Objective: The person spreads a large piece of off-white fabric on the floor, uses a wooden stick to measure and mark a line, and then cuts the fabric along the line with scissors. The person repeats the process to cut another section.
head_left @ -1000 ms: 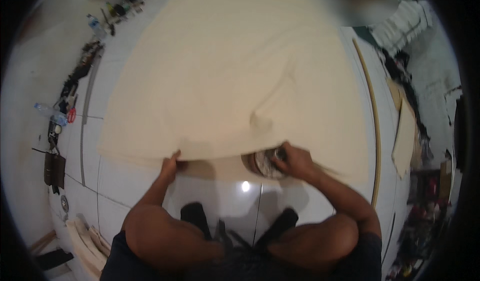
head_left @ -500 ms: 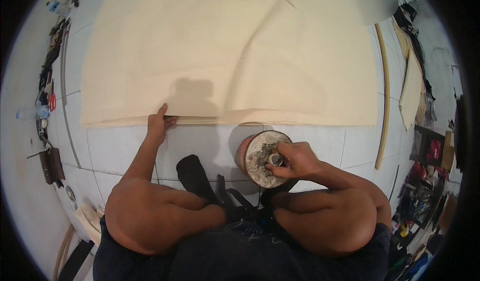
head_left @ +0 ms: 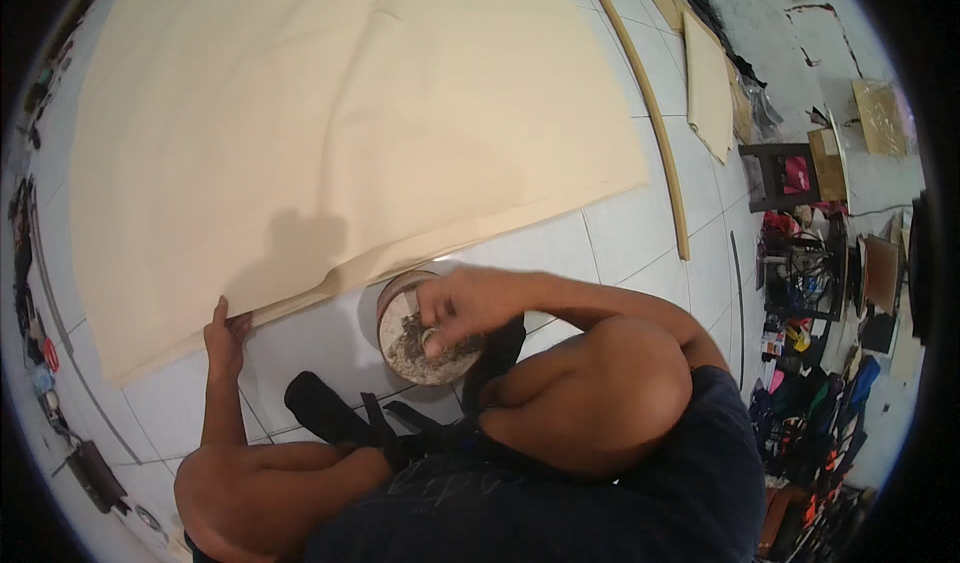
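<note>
A large cream sheet lies spread over the white tiled floor. My left hand presses on the sheet's near edge with its fingers flat. My right hand reaches into a round bowl of dark crumbly stuff that stands on the floor just below the sheet's edge. The fingers are bunched over the bowl's contents; what they pinch is hidden. I am crouched, with both knees in front of me and a black sandal under my feet.
A long thin wooden strip lies on the tiles to the right of the sheet. More cream pieces lie beyond it. A dark stool and cluttered tools and boxes line the right side. Small tools lie along the left rim.
The view has swung, so the sheet's edge now runs at a slant. My right hand stays at the bowl, now dipped into its contents. My left hand remains on the sheet's edge.
</note>
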Tool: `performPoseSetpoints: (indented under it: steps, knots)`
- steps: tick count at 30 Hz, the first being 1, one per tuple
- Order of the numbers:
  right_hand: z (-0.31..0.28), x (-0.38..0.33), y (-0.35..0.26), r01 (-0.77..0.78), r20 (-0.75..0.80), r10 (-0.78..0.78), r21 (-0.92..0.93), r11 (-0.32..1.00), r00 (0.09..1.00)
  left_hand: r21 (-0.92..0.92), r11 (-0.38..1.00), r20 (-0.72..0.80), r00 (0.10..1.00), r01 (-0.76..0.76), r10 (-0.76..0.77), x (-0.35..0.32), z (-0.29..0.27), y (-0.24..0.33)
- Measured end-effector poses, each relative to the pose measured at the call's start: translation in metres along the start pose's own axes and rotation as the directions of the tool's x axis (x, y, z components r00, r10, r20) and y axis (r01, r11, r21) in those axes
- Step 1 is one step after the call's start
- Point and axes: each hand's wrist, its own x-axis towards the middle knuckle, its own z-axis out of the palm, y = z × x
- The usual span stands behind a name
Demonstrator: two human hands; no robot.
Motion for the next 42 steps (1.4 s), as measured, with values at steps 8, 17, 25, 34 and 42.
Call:
performPoseSetpoints:
  steps: [8,17,25,34,42]
  knots:
    - [-0.117,-0.104,0.225,0.165,-0.544,0.838,0.832,0.530,0.049,-0.101,0.995,0.079,0.997,0.019,-0.011,0.005,-0.005,0.004]
    - [-0.151,-0.097,0.313,0.629,-0.495,0.853,0.614,0.477,-0.163,-0.321,0.927,-0.181,0.974,-0.193,0.140,0.060,-0.134,-0.008]
    - [-0.364,-0.101,0.162,-0.537,-0.993,0.032,0.086,0.839,-0.110,-0.180,0.869,-0.387,0.845,-0.461,0.368,0.123,-0.186,0.134]
    - [-0.411,-0.199,-0.053,0.281,-0.904,-0.233,-0.343,0.896,-0.359,0.073,0.648,-0.311,0.600,-0.759,0.738,0.047,-0.280,0.285]
    - [-0.214,-0.174,0.294,0.296,-0.739,0.566,0.485,0.823,-0.365,-0.316,0.889,-0.303,0.923,-0.331,0.236,0.078,-0.138,-0.002]
